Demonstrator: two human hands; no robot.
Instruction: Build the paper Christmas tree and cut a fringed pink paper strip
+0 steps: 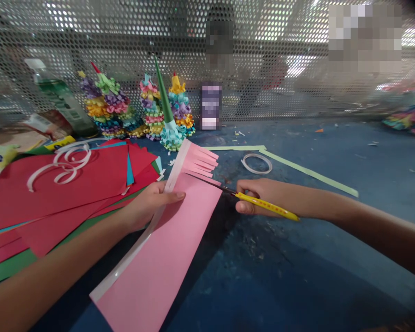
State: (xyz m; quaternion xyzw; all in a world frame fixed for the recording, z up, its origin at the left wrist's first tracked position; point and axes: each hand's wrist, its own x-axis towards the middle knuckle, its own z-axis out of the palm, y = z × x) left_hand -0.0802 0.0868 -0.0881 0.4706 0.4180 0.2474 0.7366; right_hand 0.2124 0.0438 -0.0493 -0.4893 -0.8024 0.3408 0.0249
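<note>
two hands at a pink paper fringe on a scuffed blue table

the scuffed blue table [297,258] is flecked with paper scraps, and a perforated metal screen [159,27] stands along its far edge, with blurred shapes behind the holes. along the screen stand layered paper trees [107,103], a green paper cone [164,92] on a smaller tree, a plastic bottle [62,99] lying tilted, and a purple packet [210,106]. a stack of red paper [55,184] sits at the left under curled white strips [65,161]. to the right lie a coil of white strip [256,163], a long pale green strip [297,166] and a colourful paper heap [408,120] at the frame's edge.

the pink paper sheet [152,249] lies slanted across the table, its far end cut into a fringe and a white band along its left edge. the left hand [148,205] is closed on that edge, pinching the sheet. the right hand [252,198] grips yellow scissors [263,205], blades across the sheet just below the fringe.
</note>
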